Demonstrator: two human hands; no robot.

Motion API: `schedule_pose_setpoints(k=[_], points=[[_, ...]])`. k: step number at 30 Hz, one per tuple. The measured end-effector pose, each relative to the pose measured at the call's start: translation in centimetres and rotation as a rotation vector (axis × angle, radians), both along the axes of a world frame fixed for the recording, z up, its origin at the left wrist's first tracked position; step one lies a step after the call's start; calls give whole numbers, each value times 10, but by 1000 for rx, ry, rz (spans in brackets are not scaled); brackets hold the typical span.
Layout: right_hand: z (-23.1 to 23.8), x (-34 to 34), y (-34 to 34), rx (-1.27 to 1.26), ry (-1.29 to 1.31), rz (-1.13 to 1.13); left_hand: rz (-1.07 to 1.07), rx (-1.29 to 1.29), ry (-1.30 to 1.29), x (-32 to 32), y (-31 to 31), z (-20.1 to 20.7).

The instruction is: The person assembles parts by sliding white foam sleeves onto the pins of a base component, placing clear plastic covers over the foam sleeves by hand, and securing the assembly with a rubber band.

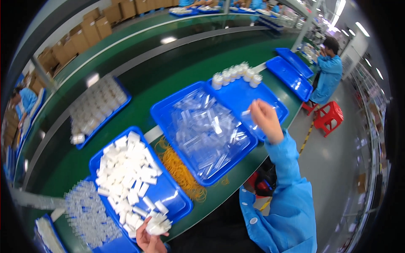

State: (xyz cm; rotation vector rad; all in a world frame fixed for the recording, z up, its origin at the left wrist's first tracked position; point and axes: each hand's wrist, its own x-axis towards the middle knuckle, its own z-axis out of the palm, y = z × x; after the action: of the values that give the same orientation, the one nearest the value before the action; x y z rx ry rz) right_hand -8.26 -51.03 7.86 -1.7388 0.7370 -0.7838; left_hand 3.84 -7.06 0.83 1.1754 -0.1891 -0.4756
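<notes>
Low at the front, my left hand (152, 241) is closed around a round bundle of white pieces (157, 224), at the near edge of a blue tray (182, 203) heaped with short white pieces (126, 168). My right hand (265, 119) is raised over another blue tray (270, 100), its fingers pinched together. A small whitish piece (246, 112) shows at those fingertips, too blurred to name. Beside that hand, a blue tray (158, 110) holds a pile of clear plastic pieces (206, 126). Several bundled white-and-clear pieces (236, 74) stand at the far end of the tray under my right hand.
Yellow rubber bands (179, 170) lie between two trays on the green bench (143, 80). Clear, spiky plastic parts (90, 213) fill the left front. A tray of bundled pieces (99, 107) stands at the far left. Rightward are stacked blue trays (291, 78), a co-worker (329, 69) and a red stool (329, 118).
</notes>
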Motion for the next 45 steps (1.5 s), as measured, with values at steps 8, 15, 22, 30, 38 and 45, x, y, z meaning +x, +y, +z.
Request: schedule_pose_setpoints(k=[8,15,22,30,38,45], points=[[-11,12,179,373,-22,645,-59,-101,-126,-7,-6,5],[-22,32,224,381,-222,740,-67,-123,-116,-15,7,5],[-31,39,242,147,-159,769,-82,-122,-124,-18,6,5],[-35,42,249,75,-152,697,-87,-75,-162,-16,3,5],[-38,42,254,89,-106,716,-80,16,-136,-17,-1,12],[-47,40,264,181,-174,679,-72,110,-244,-16,-1,14]])
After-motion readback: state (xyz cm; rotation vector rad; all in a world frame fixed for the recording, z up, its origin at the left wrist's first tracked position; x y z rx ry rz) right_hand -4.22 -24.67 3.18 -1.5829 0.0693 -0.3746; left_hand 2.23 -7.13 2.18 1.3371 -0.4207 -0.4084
